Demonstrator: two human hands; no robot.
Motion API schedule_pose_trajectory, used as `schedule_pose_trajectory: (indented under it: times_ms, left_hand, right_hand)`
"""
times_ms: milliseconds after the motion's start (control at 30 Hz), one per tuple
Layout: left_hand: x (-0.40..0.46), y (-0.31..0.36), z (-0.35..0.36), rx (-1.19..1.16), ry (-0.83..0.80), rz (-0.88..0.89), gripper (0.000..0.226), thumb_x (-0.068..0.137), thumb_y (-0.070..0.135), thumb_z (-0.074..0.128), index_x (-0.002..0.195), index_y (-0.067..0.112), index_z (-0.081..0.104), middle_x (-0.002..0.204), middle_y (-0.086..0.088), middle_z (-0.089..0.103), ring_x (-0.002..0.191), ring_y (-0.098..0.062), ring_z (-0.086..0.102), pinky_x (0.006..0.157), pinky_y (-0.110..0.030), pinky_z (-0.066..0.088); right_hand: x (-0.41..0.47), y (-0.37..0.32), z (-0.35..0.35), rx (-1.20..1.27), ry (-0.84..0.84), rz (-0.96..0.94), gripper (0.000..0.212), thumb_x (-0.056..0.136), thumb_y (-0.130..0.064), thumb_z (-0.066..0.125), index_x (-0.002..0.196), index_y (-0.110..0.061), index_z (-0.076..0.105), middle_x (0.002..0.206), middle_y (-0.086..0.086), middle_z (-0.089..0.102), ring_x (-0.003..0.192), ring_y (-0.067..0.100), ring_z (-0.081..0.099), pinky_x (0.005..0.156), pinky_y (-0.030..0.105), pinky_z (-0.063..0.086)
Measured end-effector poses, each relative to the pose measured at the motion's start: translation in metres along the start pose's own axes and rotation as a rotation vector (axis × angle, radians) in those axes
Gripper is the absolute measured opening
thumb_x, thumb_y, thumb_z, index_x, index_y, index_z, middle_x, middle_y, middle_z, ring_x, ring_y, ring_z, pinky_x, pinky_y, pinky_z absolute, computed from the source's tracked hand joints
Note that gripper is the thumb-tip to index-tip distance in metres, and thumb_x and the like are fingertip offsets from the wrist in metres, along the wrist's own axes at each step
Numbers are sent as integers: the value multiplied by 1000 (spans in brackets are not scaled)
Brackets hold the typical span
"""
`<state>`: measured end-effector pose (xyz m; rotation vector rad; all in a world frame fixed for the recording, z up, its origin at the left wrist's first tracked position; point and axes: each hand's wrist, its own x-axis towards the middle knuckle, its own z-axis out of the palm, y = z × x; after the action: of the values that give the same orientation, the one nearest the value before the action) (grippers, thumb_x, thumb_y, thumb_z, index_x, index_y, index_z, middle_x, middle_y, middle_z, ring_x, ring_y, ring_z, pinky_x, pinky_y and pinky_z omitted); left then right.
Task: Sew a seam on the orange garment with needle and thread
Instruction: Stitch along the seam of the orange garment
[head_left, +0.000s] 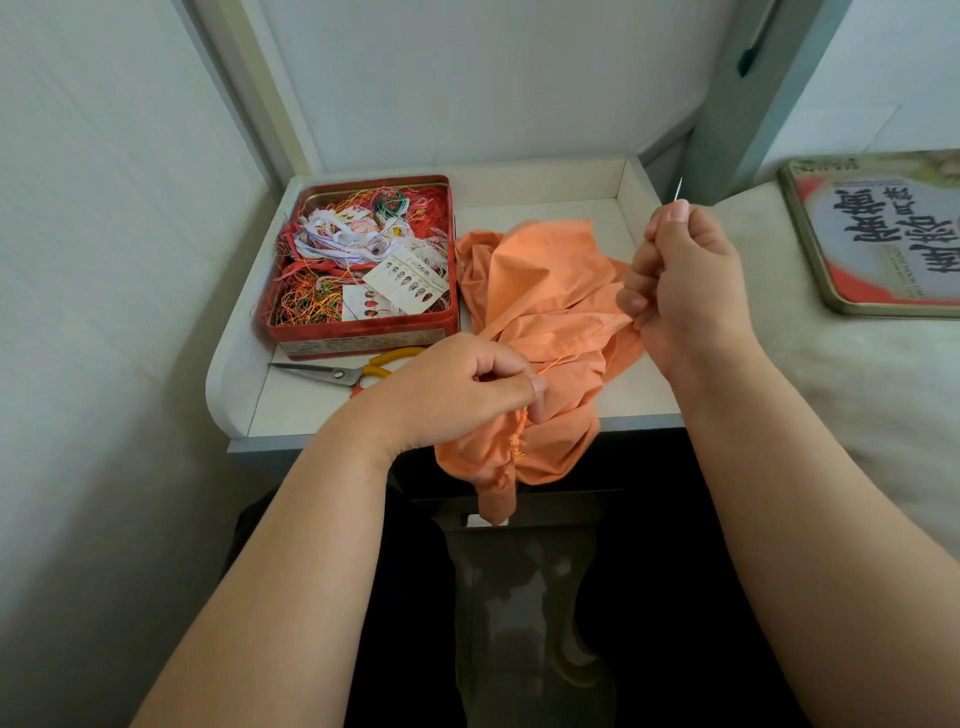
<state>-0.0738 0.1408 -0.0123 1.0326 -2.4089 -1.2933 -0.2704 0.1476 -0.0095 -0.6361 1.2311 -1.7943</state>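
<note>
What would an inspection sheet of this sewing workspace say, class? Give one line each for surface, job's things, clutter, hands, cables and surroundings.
Surface: white tray-like table with raised edges.
Job's things: orange garment draped over the front edge; needle raised; orange thread running to the cloth.
Clutter: red tin full of tangled threads; scissors in front of it.
Hands: left hand pinches the garment; right hand pinches the needle.
Cables: nothing seen.
Surroundings: pale walls; tin lid on cream cloth at right.

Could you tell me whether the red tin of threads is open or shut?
Open: the red tin has no lid on, and its tangled threads and cards are exposed.
</note>
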Motion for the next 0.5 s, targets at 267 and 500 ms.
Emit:
schedule_pose_trajectory:
  times_ms: [267, 500]
  left_hand:
    - [1, -11, -2, 9, 182, -57, 20, 90, 43, 60, 86, 31, 76, 81, 10, 71, 77, -1, 63, 70, -20, 47]
    - [3, -20, -12, -40, 447, -110, 18, 85, 38, 68, 79, 22, 71, 59, 11, 56, 47, 3, 44, 46, -15, 33]
  right_hand:
    - [-4, -2, 0, -176, -65, -43, 35, 104, -24, 40, 71, -15, 50, 48, -6, 40, 43, 10, 34, 49, 25, 42]
    - [-30, 9, 9, -801, -671, -52, 27, 96, -30, 57, 81, -16, 74, 93, 1, 73, 90, 9, 66, 84, 30, 51]
